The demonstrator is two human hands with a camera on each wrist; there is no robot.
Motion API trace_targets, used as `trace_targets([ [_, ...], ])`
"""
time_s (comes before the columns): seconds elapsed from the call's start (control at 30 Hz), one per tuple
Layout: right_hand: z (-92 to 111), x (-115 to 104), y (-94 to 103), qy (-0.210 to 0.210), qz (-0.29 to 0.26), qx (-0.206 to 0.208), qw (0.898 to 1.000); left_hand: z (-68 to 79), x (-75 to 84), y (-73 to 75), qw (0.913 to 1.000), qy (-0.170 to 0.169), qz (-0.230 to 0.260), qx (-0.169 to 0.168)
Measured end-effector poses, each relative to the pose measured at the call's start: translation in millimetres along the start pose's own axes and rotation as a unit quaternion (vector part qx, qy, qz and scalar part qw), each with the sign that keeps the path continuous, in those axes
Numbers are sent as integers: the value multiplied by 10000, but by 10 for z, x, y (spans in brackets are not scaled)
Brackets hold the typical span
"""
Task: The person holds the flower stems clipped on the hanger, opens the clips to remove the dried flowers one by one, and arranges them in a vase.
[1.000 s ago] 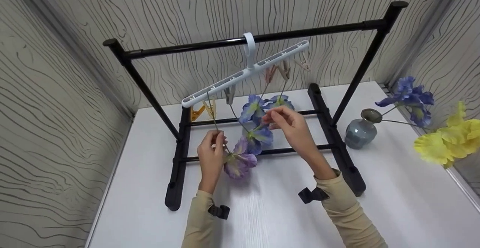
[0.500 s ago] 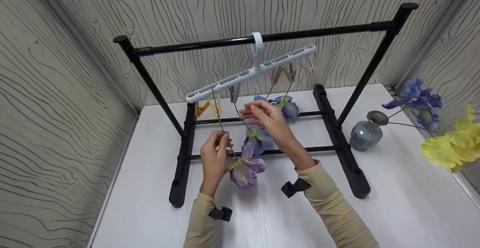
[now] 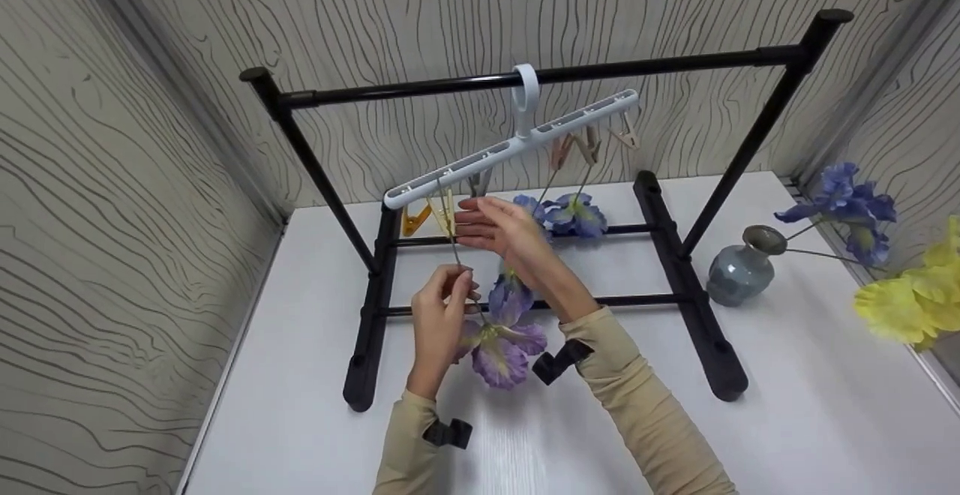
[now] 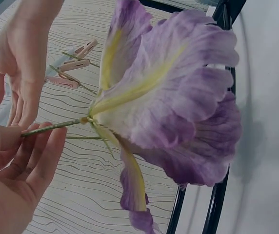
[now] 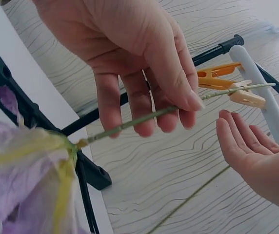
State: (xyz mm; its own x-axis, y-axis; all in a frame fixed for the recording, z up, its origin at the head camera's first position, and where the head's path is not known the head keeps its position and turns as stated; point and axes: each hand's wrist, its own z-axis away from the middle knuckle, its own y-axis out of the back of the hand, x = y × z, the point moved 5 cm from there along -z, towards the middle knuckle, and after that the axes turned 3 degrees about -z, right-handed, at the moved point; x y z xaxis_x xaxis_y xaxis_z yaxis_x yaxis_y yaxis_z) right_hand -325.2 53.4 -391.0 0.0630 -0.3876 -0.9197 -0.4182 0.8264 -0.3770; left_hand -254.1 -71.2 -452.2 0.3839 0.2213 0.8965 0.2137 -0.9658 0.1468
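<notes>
"One purple flower (image 3: 501,356), lower middle of the head view. Handling?"

"Looks light: stiffish stem (image 5: 129,125), soft petals, likely easy to crease. Hold by the stem; left hand (image 3: 441,315) pinches it there."

"Right hand (image 3: 504,234)?"

"Fingers straight, grips nothing, near the pale yellow clip (image 5: 249,99), left of centre."

"Obstacles?"

"Maybe the orange clip (image 3: 415,221) farther left, blue flower (image 3: 511,300) behind. Hanger (image 3: 523,132) above could swing. Vase (image 3: 739,277) at right, well apart."
</notes>
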Motion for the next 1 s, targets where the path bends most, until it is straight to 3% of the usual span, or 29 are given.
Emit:
trace_targets([
  [0.3, -114, 110, -73, -367, -1122, -234, 9927, 20, 3, -19, 9999, 103, 14, -46],
  [0.7, -216, 181, -158, -672, -1787, -303, 9811, 42, -3, -7, 9998, 150, 63, -110],
  [1.0, -269, 219, -246, -802, -2149, -982, 9684, 50, -3, 8, 9999, 87, 24, -126],
])
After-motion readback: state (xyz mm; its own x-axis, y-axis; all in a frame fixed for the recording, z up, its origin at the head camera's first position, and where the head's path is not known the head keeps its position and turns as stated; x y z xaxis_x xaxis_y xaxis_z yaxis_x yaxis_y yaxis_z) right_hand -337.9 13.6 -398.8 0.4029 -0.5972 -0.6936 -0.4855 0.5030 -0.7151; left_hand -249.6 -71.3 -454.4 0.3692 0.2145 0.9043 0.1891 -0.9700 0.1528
